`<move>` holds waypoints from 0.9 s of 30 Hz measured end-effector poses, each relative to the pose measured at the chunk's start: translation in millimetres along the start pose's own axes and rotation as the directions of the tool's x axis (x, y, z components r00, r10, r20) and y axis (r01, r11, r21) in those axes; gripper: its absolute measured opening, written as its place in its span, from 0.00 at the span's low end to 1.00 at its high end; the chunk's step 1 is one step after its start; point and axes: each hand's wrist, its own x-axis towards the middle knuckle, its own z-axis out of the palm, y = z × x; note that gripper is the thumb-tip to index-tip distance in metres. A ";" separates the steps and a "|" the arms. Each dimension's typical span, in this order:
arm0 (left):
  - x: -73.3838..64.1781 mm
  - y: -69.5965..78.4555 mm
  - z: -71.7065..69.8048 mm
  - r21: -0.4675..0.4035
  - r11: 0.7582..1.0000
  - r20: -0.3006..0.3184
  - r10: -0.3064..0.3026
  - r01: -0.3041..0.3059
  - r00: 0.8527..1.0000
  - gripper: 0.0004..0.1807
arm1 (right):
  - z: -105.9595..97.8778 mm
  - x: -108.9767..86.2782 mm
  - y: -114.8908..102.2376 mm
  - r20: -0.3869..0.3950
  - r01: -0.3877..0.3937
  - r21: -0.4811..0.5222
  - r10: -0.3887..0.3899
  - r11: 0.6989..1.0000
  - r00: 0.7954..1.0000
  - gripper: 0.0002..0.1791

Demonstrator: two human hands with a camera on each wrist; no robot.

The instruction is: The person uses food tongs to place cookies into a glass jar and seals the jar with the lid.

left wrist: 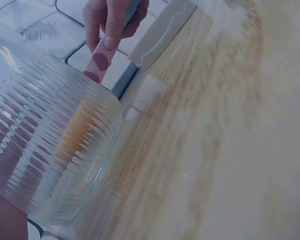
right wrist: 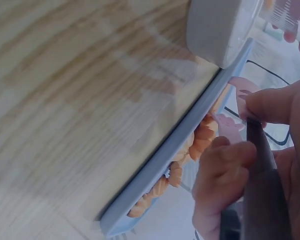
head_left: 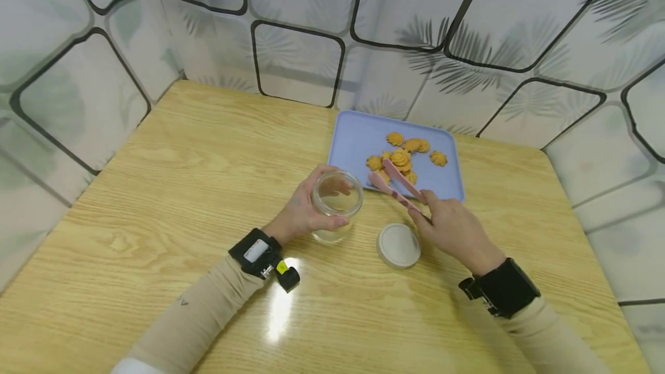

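My left hand [head_left: 298, 209] grips a clear glass jar [head_left: 336, 194] by its side, thumb and fingers on opposite sides. The jar's mouth is uncovered, and the left wrist view shows ribbed walls with an orange-brown patch visible through the glass. In my right hand [head_left: 457, 228] is a pair of pink tongs [head_left: 402, 179], their two tips spread apart over the near side of a cookie pile. Swirled golden cookies [head_left: 400, 157] lie heaped on a light blue tray [head_left: 355, 131]. Between the hands, a round white lid [head_left: 399, 245] rests on the table.
The wood-grain table [head_left: 182, 178] carries the tray near its back edge. Behind it hangs a pale curtain [head_left: 301, 62] with dark outlines and leaf prints. One cookie [head_left: 439, 158] lies apart at the tray's right side.
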 end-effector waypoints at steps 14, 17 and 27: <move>-0.2 -1.4 -0.8 -0.020 1.000 0.007 -0.003 0.003 1.000 0.44 | -0.4 -1.6 -3.8 -0.075 0.002 0.031 0.000 1.000 0.997 0.14; -0.7 -1.6 -1.4 -0.010 1.000 0.005 -0.003 0.003 1.000 0.45 | -0.6 -2.6 -2.8 -0.056 0.001 0.036 0.001 0.999 0.998 0.18; -0.8 -1.7 -0.8 0.011 1.000 0.008 0.007 -0.007 1.000 0.45 | -4.7 4.5 2.0 0.072 -0.048 0.087 0.042 0.995 0.997 0.26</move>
